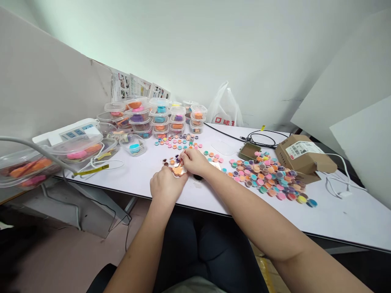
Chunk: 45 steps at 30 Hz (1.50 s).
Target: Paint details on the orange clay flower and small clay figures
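A small flat orange-tan piece with a wavy edge (178, 170) lies between my two hands near the table's front edge. My left hand (165, 184) is closed, its thumb and fingertips gripping that piece from the left. From above and the right, my right hand (193, 162) reaches over it with its fingers pinched together; what is in the pinch is too small to make out. Several dark and orange little round pots (171, 160) sit just beyond my hands. Partly covered by my right wrist, a dark round thing (198, 177) rests on the table.
A heap of small coloured pots (271, 179) spreads on the right, beside an opened cardboard box (301, 156). Stacked clear tubs (160, 118) holding coloured lumps stand at the back left. A white plastic bag (224, 108), a black cable (265, 138) and a clear lid (224, 147) lie behind.
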Available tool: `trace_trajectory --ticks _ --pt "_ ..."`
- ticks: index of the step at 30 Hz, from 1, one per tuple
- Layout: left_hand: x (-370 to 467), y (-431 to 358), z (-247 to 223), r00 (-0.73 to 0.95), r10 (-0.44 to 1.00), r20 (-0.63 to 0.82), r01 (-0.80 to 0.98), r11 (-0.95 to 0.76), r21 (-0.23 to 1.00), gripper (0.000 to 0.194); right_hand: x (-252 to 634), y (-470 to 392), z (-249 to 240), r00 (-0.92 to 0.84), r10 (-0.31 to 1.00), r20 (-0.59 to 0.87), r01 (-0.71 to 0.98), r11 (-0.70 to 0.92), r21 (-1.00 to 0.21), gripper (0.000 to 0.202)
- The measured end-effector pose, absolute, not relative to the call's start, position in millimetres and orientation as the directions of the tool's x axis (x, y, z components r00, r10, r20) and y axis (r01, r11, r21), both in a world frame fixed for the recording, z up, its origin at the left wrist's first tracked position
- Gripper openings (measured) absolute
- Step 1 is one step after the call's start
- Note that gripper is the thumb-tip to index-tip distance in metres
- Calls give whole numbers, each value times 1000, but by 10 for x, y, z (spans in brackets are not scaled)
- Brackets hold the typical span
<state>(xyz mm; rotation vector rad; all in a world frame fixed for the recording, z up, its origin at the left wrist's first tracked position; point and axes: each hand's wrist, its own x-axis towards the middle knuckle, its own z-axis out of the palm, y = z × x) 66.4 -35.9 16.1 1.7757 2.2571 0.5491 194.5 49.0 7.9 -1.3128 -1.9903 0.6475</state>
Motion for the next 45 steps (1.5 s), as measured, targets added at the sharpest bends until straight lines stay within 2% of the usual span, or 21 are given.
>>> trace_trajectory --ticks 3,6,9,12,14,17,20,23,26,29,31,34,36,39,42,45 --pt "667 -356 151 -248 966 80 892 195 408 61 1944 488 83 -243 936 255 463 343 -817 26" --pt "667 -358 151 -249 966 77 895 198 400 60 1916 471 75 -304 909 283 310 376 -873 25" --pt "669 -364 158 -250 966 70 891 201 408 59 1939 475 65 -387 882 269 414 427 -804 26" --pt "674 -373 168 -253 964 79 888 199 416 62 1994 497 57 -350 894 278 518 432 -738 25" --pt "677 -379 177 -249 965 83 887 193 419 63 2007 497 54 -338 893 296 437 427 -791 24" --pt "675 -386 191 -244 967 76 886 190 423 61 1986 468 58 -429 858 282 298 429 -852 25" --pt "674 -389 195 -241 968 73 886 189 423 60 1984 451 73 -453 851 267 418 467 -779 25" --pt "677 -389 187 -246 965 88 887 188 422 61 2026 465 88 -352 887 300 549 455 -701 26" --pt "675 -387 177 -242 966 91 890 184 417 62 2044 467 92 -320 896 307 427 426 -798 24" --pt "665 -383 171 -237 968 85 893 182 412 60 2014 454 84 -433 852 295 283 439 -853 25" --pt "662 -380 165 -235 968 89 893 180 412 59 1998 460 78 -451 842 297 361 476 -802 25" --pt "672 -376 151 -239 966 97 892 179 414 60 2014 492 82 -310 901 304 521 428 -739 24" --pt "683 -380 141 -242 966 94 892 184 413 59 2037 505 98 -242 922 303 507 386 -771 25" --pt "662 -400 140 -231 969 84 887 175 428 60 2042 483 141 -233 905 357 403 424 -811 25" --pt "538 -413 172 -187 982 14 855 156 494 63 1989 432 191 -291 874 389 388 480 -787 22" --pt "320 -346 223 -165 985 -56 802 167 574 54 1902 401 232 -380 849 367 442 515 -734 25"
